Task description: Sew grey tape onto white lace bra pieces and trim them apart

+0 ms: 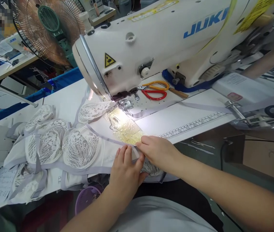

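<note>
A white lace bra (82, 148) with grey-lilac edging lies across the front of the table, one cup (92, 111) reaching up to the machine's presser foot. My left hand (127, 169) holds its band near the table edge, fingers on top of the cloth and thumb bent to the side. Right beside it, my right hand (157, 151) pinches the bra's upper edging between thumb and fingers. Under both hands another part of the bra hangs towards my lap. The white JUKI sewing machine (137, 48) stands just beyond, its needle lamp lighting a yellowish taped patch (126, 125) on the table.
Scissors (155, 90) with orange and red handles lie on the machine bed. Several more bras (42, 141) are heaped at the left. A grey-lilac strip (204, 106) runs in from the right through a metal guide (238, 112). A fan (49, 29) stands behind; a purple bin (87, 198) is below.
</note>
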`<state>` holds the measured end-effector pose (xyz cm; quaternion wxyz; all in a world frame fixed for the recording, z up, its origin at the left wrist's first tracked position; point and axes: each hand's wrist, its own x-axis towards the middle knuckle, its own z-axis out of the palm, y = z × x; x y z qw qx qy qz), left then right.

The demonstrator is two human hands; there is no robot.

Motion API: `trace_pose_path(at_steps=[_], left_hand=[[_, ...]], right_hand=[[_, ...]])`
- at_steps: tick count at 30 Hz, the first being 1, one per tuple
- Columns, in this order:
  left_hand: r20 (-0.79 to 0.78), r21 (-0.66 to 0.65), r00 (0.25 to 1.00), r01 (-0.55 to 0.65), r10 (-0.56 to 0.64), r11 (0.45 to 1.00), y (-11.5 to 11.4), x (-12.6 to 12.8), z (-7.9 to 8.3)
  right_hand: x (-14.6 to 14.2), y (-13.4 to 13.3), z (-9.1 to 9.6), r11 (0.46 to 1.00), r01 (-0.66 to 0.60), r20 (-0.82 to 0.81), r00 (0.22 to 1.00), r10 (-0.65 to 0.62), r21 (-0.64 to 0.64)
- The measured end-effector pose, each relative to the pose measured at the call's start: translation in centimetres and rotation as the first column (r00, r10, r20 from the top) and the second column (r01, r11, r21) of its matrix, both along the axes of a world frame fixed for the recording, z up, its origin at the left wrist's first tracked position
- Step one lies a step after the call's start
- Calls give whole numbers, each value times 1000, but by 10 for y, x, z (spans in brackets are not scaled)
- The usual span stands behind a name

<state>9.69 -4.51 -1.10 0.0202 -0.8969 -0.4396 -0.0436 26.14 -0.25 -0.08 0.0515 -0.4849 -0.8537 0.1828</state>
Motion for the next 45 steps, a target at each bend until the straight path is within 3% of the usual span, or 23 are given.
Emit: trace_pose_path(at_steps=[14, 25, 38, 45], left_hand=[[-40, 64, 999, 23, -20, 998, 1, 3, 0], [-63, 63, 998, 10, -6, 998, -1, 6, 1], [-67, 29, 998, -2, 4, 1000, 0, 7, 3], [-57, 60, 998, 2, 2, 998, -1, 6, 1]], right_hand=[[36, -10, 3, 1000, -15, 45, 999, 14, 12], [19, 1, -6, 994, -93, -14, 996, 94, 61], [47, -12, 7, 994, -100, 115, 989, 94, 46], [27, -7, 3, 996, -63, 26, 998, 61, 65]])
